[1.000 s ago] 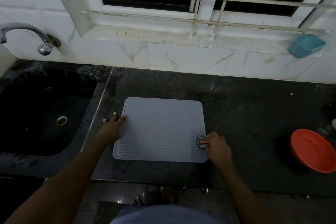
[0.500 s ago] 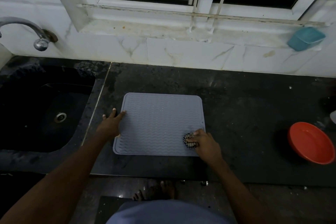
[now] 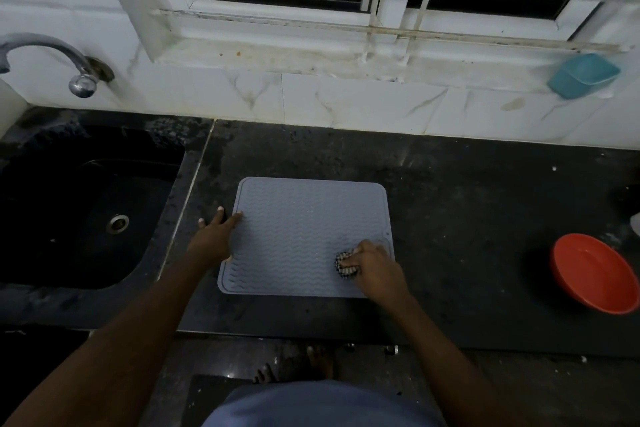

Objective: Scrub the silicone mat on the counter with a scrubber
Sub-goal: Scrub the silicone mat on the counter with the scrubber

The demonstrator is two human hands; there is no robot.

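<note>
A grey silicone mat (image 3: 298, 229) with a wavy ribbed surface lies flat on the dark stone counter (image 3: 467, 218). My left hand (image 3: 214, 236) rests on the mat's left edge, fingers spread and flat, holding nothing. My right hand (image 3: 375, 269) is closed around a small black-and-white scrubber (image 3: 344, 265), which presses on the mat near its front right corner.
A black sink (image 3: 79, 211) with a drain lies left of the counter, under a metal tap (image 3: 69, 62). An orange bowl (image 3: 595, 274) sits at the counter's right. A teal holder (image 3: 583, 74) hangs on the tiled wall. My bare foot (image 3: 311, 364) shows below the counter edge.
My right hand has slid the scrubber leftward from the mat's right edge onto its surface. My left hand has stayed on the left edge.
</note>
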